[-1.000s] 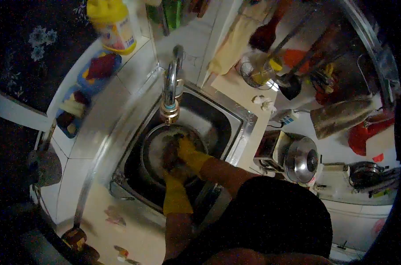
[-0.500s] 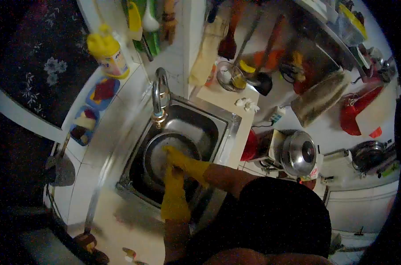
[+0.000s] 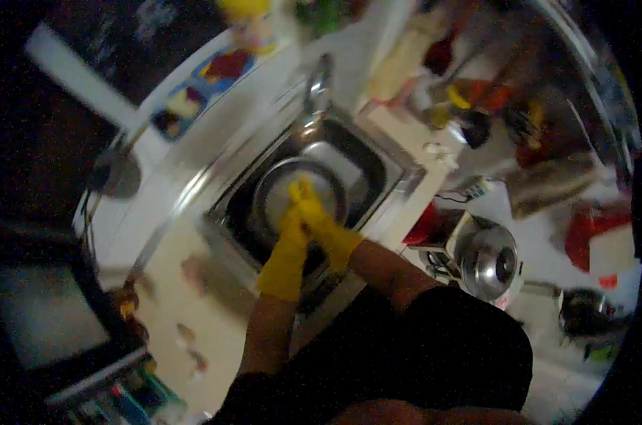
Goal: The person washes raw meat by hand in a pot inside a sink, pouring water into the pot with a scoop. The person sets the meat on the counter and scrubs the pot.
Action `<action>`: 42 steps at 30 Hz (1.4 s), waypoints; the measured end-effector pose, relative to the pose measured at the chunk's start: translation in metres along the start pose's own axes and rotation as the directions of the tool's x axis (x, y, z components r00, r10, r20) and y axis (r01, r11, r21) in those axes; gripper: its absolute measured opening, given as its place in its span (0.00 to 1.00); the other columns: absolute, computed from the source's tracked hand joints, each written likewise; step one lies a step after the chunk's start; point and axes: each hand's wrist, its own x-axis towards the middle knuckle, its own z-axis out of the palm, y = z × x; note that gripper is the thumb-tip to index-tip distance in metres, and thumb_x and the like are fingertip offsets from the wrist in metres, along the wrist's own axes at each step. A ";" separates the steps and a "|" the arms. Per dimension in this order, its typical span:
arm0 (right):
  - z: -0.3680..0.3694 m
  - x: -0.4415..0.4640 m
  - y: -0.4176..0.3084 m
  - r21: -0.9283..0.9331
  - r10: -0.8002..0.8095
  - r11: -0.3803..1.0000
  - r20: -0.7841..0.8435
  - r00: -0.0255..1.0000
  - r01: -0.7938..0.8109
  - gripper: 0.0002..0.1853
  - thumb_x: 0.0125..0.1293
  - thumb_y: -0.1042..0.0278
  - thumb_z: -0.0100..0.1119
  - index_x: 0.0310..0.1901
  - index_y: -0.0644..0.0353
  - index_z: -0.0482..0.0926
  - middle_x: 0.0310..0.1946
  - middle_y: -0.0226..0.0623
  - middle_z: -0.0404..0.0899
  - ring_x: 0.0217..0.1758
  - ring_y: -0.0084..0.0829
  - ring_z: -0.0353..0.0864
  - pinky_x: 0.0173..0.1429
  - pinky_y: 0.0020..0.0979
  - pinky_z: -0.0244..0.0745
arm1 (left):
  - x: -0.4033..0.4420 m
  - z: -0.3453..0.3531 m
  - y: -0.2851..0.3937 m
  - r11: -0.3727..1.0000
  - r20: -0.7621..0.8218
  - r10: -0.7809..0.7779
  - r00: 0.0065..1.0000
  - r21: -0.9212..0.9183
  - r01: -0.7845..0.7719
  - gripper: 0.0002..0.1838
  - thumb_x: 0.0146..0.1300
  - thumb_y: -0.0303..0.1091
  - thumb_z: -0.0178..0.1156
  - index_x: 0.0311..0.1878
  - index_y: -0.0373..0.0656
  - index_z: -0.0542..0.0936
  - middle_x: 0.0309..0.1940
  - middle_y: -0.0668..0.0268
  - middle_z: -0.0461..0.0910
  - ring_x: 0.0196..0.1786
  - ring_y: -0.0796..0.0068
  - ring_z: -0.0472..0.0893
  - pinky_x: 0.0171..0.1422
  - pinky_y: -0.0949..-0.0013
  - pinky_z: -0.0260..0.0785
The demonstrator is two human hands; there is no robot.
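Note:
Both my hands wear yellow rubber gloves and meet over a round metal basin (image 3: 266, 200) that sits in the steel sink (image 3: 399, 168). My left hand (image 3: 291, 225) points forward over the basin, its glove cuff around the wrist. My right hand (image 3: 319, 217) comes in from the right and presses against the left one. The fingertips lie close together over the basin's middle; motion blur hides how they are bent and whether anything is between them. A curved chrome faucet (image 3: 319, 88) stands behind the basin.
Blue trays with sponges or cloths (image 3: 183, 108) line the ledge at upper left. A lidded metal pot (image 3: 489, 262) stands to the right, beside a red object (image 3: 421, 225). Utensils hang on the wall at upper right. Small items (image 3: 193, 358) lie on the counter at lower left.
The camera view has shifted and tilted, so the sink appears farther right and higher. My hands have drawn closer together, with the right now beside the left, over the basin.

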 end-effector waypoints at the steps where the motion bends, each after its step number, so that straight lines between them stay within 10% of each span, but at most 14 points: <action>1: -0.017 0.004 -0.008 0.069 0.090 0.992 0.151 0.984 -0.101 0.31 0.70 0.53 0.50 0.70 0.55 0.58 0.59 0.45 0.73 0.56 0.41 0.75 0.61 0.36 0.70 | 0.002 0.004 -0.002 1.000 -0.017 -0.004 1.000 -0.011 0.004 0.31 0.69 0.61 0.42 0.59 0.45 0.71 0.48 0.60 0.74 0.50 0.63 0.73 0.54 0.60 0.69; 3: -0.017 0.007 0.009 0.093 0.163 0.974 0.334 0.928 -0.205 0.29 0.70 0.56 0.49 0.70 0.55 0.59 0.58 0.44 0.73 0.56 0.39 0.75 0.61 0.34 0.70 | 0.004 0.008 -0.003 0.999 -0.058 -0.009 0.998 -0.032 0.007 0.30 0.69 0.61 0.41 0.58 0.45 0.72 0.47 0.61 0.75 0.49 0.65 0.74 0.53 0.61 0.69; 6: -0.009 -0.014 0.066 0.421 -0.164 0.905 0.475 0.865 -0.059 0.24 0.72 0.61 0.48 0.67 0.56 0.63 0.57 0.43 0.74 0.54 0.35 0.75 0.58 0.34 0.71 | 0.007 0.009 0.002 0.998 -0.103 -0.034 0.994 -0.050 0.029 0.29 0.70 0.61 0.41 0.57 0.46 0.72 0.44 0.63 0.75 0.46 0.67 0.74 0.51 0.63 0.70; 8: -0.036 -0.053 -0.021 0.149 0.253 0.939 0.314 0.915 -0.311 0.18 0.73 0.65 0.48 0.62 0.57 0.70 0.53 0.40 0.77 0.49 0.31 0.76 0.53 0.35 0.73 | 0.007 0.012 0.005 0.998 -0.132 -0.054 0.990 -0.047 0.048 0.29 0.70 0.61 0.40 0.56 0.46 0.73 0.42 0.64 0.75 0.44 0.69 0.74 0.50 0.64 0.70; 13: -0.036 -0.002 0.011 0.243 0.029 0.958 0.438 0.898 -0.150 0.12 0.72 0.67 0.48 0.52 0.58 0.78 0.45 0.33 0.80 0.41 0.26 0.76 0.47 0.31 0.73 | -0.002 0.018 0.015 0.987 -0.209 0.109 0.972 -0.093 -0.130 0.28 0.70 0.60 0.41 0.56 0.46 0.75 0.46 0.63 0.76 0.46 0.68 0.76 0.52 0.65 0.70; 16: -0.055 0.008 -0.075 0.137 -0.006 0.988 0.461 0.888 -0.064 0.10 0.72 0.67 0.50 0.47 0.56 0.80 0.36 0.27 0.80 0.34 0.19 0.73 0.39 0.23 0.70 | 0.023 -0.021 0.003 0.893 -0.178 0.406 0.896 0.286 -0.348 0.28 0.70 0.57 0.43 0.58 0.45 0.74 0.52 0.62 0.75 0.52 0.66 0.75 0.56 0.64 0.68; 20: -0.066 0.026 -0.112 0.075 -0.156 0.988 0.521 0.839 0.137 0.09 0.72 0.65 0.51 0.46 0.53 0.81 0.30 0.24 0.79 0.26 0.13 0.69 0.29 0.18 0.65 | 0.037 -0.071 -0.015 0.436 -0.118 0.735 0.667 0.837 -0.332 0.27 0.70 0.53 0.45 0.61 0.43 0.73 0.59 0.60 0.74 0.59 0.63 0.74 0.61 0.64 0.65; 26: -0.074 0.038 -0.168 0.088 0.022 0.992 0.565 0.825 -0.087 0.07 0.70 0.69 0.52 0.40 0.58 0.79 0.31 0.28 0.81 0.29 0.19 0.73 0.34 0.22 0.69 | 0.017 -0.064 -0.017 0.854 -0.304 0.500 0.811 0.330 -0.403 0.21 0.67 0.50 0.50 0.48 0.43 0.79 0.46 0.64 0.80 0.48 0.66 0.76 0.55 0.64 0.66; 31: -0.069 0.031 -0.198 0.199 -0.132 0.979 0.468 0.874 0.041 0.09 0.71 0.65 0.51 0.35 0.59 0.78 0.27 0.28 0.79 0.21 0.17 0.69 0.24 0.21 0.63 | -0.014 -0.044 -0.011 0.866 -0.344 0.435 0.832 -0.096 -0.492 0.17 0.65 0.49 0.54 0.42 0.46 0.80 0.37 0.69 0.78 0.40 0.73 0.74 0.46 0.66 0.67; 36: -0.065 0.062 -0.171 0.176 -0.206 0.975 0.463 0.862 0.138 0.17 0.71 0.58 0.47 0.30 0.59 0.78 0.22 0.31 0.77 0.21 0.22 0.70 0.25 0.27 0.64 | 0.014 -0.060 -0.020 0.925 -0.152 0.379 0.913 0.066 -0.373 0.17 0.64 0.53 0.55 0.41 0.51 0.80 0.31 0.73 0.74 0.34 0.75 0.71 0.39 0.70 0.63; 39: -0.050 0.047 -0.089 -0.224 -0.385 0.843 0.385 0.839 0.490 0.17 0.70 0.56 0.48 0.32 0.61 0.78 0.24 0.38 0.78 0.25 0.28 0.75 0.31 0.30 0.71 | -0.016 -0.020 0.001 0.975 -0.189 0.192 0.963 0.149 -0.165 0.24 0.64 0.54 0.55 0.55 0.48 0.76 0.43 0.66 0.78 0.45 0.70 0.77 0.49 0.66 0.70; 40: -0.053 0.027 -0.090 -0.349 0.022 0.921 0.490 0.871 0.174 0.18 0.71 0.56 0.48 0.32 0.61 0.78 0.27 0.36 0.78 0.29 0.27 0.76 0.34 0.29 0.71 | -0.011 -0.013 0.000 0.972 -0.192 0.210 0.959 0.148 -0.183 0.24 0.64 0.54 0.55 0.55 0.48 0.76 0.43 0.66 0.78 0.45 0.70 0.77 0.49 0.66 0.70; 42: -0.050 0.032 -0.024 -0.275 0.075 0.956 0.567 0.820 0.103 0.21 0.72 0.48 0.46 0.41 0.59 0.79 0.32 0.33 0.79 0.33 0.26 0.77 0.37 0.30 0.72 | -0.004 -0.010 -0.010 0.974 -0.166 0.169 0.972 -0.122 -0.190 0.28 0.63 0.59 0.53 0.57 0.48 0.75 0.47 0.64 0.78 0.48 0.66 0.77 0.52 0.63 0.71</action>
